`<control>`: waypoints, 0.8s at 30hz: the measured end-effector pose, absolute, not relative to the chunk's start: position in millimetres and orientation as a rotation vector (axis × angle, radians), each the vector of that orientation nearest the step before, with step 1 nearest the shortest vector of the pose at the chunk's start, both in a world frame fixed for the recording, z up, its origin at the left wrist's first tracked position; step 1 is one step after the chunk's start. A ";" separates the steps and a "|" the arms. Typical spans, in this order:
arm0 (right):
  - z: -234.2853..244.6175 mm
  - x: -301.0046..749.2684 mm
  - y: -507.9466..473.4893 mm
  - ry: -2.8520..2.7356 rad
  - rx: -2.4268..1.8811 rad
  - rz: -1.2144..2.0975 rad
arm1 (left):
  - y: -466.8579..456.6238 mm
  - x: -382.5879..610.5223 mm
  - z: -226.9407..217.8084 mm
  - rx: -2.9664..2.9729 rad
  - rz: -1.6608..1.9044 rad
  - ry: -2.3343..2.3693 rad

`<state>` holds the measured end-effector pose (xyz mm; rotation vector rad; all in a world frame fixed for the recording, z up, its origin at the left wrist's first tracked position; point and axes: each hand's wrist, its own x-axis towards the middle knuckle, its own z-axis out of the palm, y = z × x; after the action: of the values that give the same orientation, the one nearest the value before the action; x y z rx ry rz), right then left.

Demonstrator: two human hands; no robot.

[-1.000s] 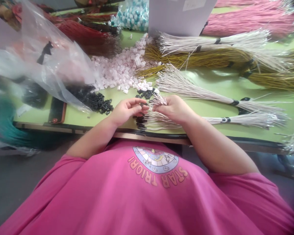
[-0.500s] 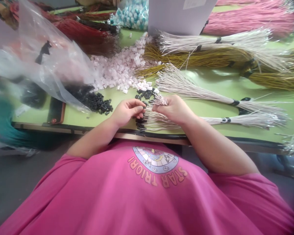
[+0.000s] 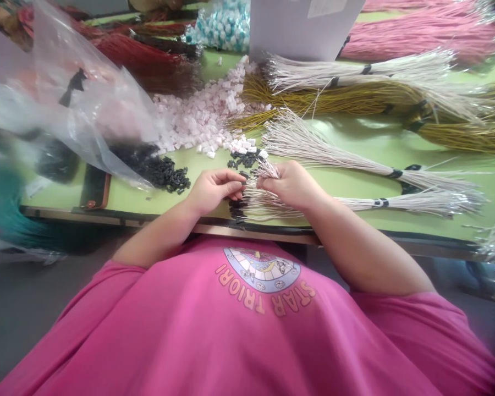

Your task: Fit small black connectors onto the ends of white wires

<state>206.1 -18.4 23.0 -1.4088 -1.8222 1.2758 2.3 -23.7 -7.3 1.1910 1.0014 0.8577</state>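
Observation:
My right hand (image 3: pixel 292 184) is closed around a small bunch of white wires (image 3: pixel 268 168), their ends poking out toward the left. Under and beside it lies a bundle of white wires (image 3: pixel 262 206), its loose tips fanned out near small black connectors (image 3: pixel 237 209). Just left of those tips, my left hand (image 3: pixel 216 190) has its thumb and fingers pinched together. Whatever sits in that pinch is too small to make out. More black connectors (image 3: pixel 245 158) lie beyond the fingertips, beside a few white ones (image 3: pixel 243 144).
A heap of white connectors (image 3: pixel 206 113) spreads behind my hands. To the left are a black connector pile (image 3: pixel 165 173) and a clear plastic bag (image 3: pixel 94 104). White bundles (image 3: pixel 334 146), yellow wires (image 3: pixel 334 99) and pink wires (image 3: pixel 424 33) lie to the right. The table edge (image 3: pixel 272 234) runs before me.
Both hands have shifted only very slightly. The right hand still grips the white wires, and the left hand keeps its pinch beside the wire tips.

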 end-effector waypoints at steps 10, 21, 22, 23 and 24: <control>20.4 203.5 -20.5 -1.906 -1.317 1.305 | -31.3 14.9 -2.7 1.377 0.752 1.169; 21.8 210.0 -19.3 -2.009 -1.332 1.106 | -41.1 -63.5 23.2 2.202 0.461 1.689; 22.7 210.3 -19.0 -2.014 -1.358 1.131 | -44.2 -71.9 22.9 2.191 0.405 1.749; 23.7 210.3 -18.7 -2.017 -1.381 1.159 | -47.7 -78.5 21.8 2.172 0.343 1.795; 24.8 210.2 -18.5 -2.018 -1.401 1.190 | -51.3 -83.2 20.1 2.153 0.284 1.828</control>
<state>210.2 -18.5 24.8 -1.4007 -2.0178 1.1896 -83.2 -51.3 20.1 2.1525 1.8281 0.2835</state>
